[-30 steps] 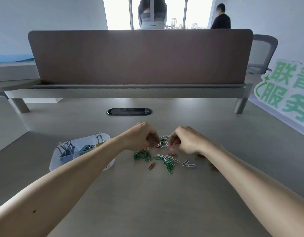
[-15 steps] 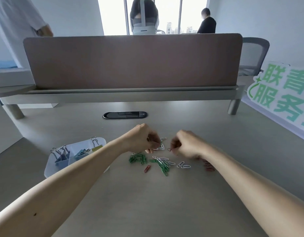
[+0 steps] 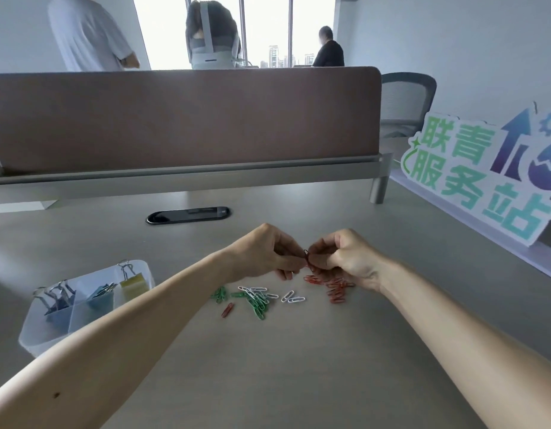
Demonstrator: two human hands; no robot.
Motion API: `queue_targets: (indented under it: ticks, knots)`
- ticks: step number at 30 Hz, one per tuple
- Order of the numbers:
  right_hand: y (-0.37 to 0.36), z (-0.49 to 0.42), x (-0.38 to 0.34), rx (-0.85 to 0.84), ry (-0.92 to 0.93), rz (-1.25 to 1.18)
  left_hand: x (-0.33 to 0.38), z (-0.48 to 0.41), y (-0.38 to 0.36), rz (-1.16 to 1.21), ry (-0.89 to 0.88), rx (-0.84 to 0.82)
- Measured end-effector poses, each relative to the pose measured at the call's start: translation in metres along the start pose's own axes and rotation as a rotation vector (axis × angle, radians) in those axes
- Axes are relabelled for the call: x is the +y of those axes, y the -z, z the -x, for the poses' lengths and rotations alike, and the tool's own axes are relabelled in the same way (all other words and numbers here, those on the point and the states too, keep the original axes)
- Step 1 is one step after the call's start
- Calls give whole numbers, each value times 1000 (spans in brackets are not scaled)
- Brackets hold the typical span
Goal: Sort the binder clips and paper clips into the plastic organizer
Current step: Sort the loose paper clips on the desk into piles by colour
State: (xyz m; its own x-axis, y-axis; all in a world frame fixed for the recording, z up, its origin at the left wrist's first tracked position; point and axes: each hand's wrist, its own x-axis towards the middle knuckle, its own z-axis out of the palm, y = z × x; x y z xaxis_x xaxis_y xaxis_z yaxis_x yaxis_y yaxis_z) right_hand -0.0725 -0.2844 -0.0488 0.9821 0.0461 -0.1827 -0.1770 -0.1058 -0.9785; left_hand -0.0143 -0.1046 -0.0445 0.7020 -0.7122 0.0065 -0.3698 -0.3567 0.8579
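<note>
My left hand (image 3: pixel 268 252) and my right hand (image 3: pixel 342 255) meet above the desk, both pinching red paper clips (image 3: pixel 307 261) between their fingertips. Under my right hand lies a heap of red paper clips (image 3: pixel 336 289). In front of my hands are white paper clips (image 3: pixel 268 294), green paper clips (image 3: pixel 255 306) and a single red paper clip (image 3: pixel 227 310). The clear plastic organizer (image 3: pixel 144 270) stands at the left, partly behind my left forearm. Its compartments hold blue binder clips (image 3: pixel 57 300) and a yellow binder clip (image 3: pixel 131 281).
A brown desk divider (image 3: pixel 187 119) closes off the far edge, with a black cable grommet (image 3: pixel 187 215) in front of it. A green-lettered sign (image 3: pixel 478 178) stands at the right. Three people are behind the divider, and an office chair (image 3: pixel 404 103) at the back right.
My hands have lifted off the pile and come together, pinching red clips between them. The view has tilted up and to the right, so more of the sign and the people shows.
</note>
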Motion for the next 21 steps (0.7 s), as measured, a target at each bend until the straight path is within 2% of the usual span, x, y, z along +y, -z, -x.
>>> queue_targets:
  ticks: [4, 7, 10, 13, 16, 18, 21]
  knots:
    - [28, 8, 1, 143, 59, 297, 3, -13, -9, 10, 14, 27]
    - [46, 11, 7, 210, 72, 565, 9, -29, -25, -156, -6, 30]
    - [50, 10, 8, 204, 92, 784, 13, -42, -31, -253, -25, -10]
    - [56, 6, 1, 286, 170, 731, 10, -37, -11, -294, -56, -15]
    - [54, -3, -10, 336, 250, 630, -5, -20, 29, -429, -19, 74]
    - [43, -13, -16, 305, 300, 633, -20, -7, 56, -543, 51, 119]
    - [11, -32, -19, 198, 359, 761, -39, 13, 78, -651, 149, 81]
